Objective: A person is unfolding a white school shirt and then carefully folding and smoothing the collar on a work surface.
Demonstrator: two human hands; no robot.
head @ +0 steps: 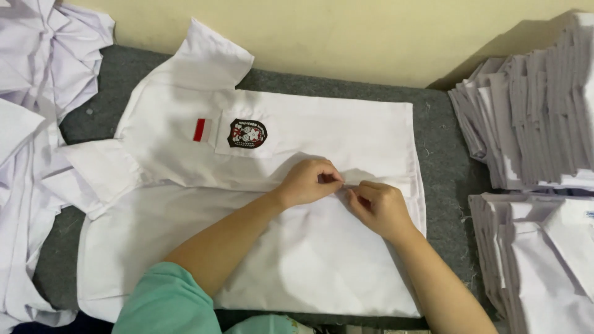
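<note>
A white short-sleeved shirt (pixel 309 124) lies flat on a grey felt-covered table (pixel 442 179), collar to the left. Its chest pocket carries a dark embroidered badge (pixel 247 133), with a small red-and-white patch (pixel 201 130) beside it. My left hand (pixel 309 180) and my right hand (pixel 377 207) meet at the shirt's front placket near the middle. Both pinch the fabric edge there, fingers curled close together. Whatever small part sits between the fingertips is hidden.
A heap of loose white shirts (pixel 37 74) lies at the left. Two stacks of folded white shirts (pixel 532 124) stand at the right, one behind the other. A pale yellow wall (pixel 371 37) runs behind the table.
</note>
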